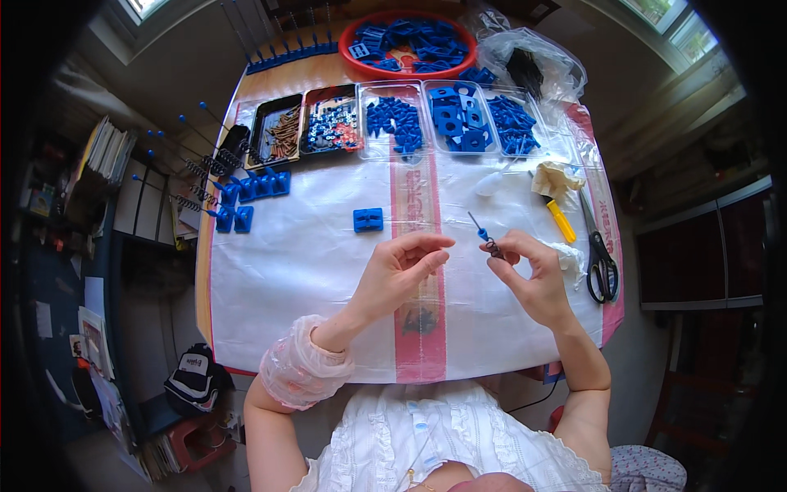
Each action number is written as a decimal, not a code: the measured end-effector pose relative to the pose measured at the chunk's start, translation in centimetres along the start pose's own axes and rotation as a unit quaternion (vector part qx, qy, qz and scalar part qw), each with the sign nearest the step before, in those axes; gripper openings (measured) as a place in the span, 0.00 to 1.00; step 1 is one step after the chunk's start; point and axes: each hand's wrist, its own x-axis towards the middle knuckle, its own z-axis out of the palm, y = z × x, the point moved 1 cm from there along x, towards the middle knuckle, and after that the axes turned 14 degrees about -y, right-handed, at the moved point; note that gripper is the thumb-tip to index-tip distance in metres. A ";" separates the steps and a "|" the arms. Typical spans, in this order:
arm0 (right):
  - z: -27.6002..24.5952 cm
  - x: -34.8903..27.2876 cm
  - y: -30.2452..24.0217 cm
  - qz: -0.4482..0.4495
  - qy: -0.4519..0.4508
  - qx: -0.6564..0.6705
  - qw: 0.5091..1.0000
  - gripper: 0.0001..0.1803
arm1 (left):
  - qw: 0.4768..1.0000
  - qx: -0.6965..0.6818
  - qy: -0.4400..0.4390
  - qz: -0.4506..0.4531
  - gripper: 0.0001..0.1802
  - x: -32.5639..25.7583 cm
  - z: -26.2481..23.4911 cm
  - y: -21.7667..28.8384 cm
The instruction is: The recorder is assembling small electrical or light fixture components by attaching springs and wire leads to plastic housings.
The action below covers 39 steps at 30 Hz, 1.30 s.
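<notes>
My right hand (534,266) pinches a small dark coil spring (492,248) between thumb and fingertips. A blue cone-shaped piece (482,234) sits at the spring's upper end, and a thin rod (473,219) sticks up and left from it. To the left, my left hand (399,275) hovers over the table with its fingers curved and the thumb apart; nothing shows in it. A gap separates the two hands. Beyond my left hand, a single blue plastic base (368,220) lies on the white sheet.
Along the back stand a black tray of brown screws (284,131), a tray of small mixed parts (332,123) and clear trays of blue pieces (393,123). Behind is a red basin (343,47). Spring-topped blue bases (266,184) stand left; a yellow-handled tool (561,221) and scissors (602,266) lie right.
</notes>
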 end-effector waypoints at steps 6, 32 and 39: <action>1.5 0.9 -0.2 -0.041 -0.030 -0.160 0.986 0.12 | 0.999 -0.012 0.019 0.028 0.22 0.0 0.1 0.3; 0.4 2.7 3.6 -0.045 0.025 -0.263 0.963 0.14 | 0.901 0.400 0.131 -0.102 0.33 -4.0 -10.4 2.6; -4.5 4.7 6.3 0.059 0.078 -0.140 0.985 0.30 | 0.879 0.449 0.152 -0.058 0.28 -2.5 -9.1 1.9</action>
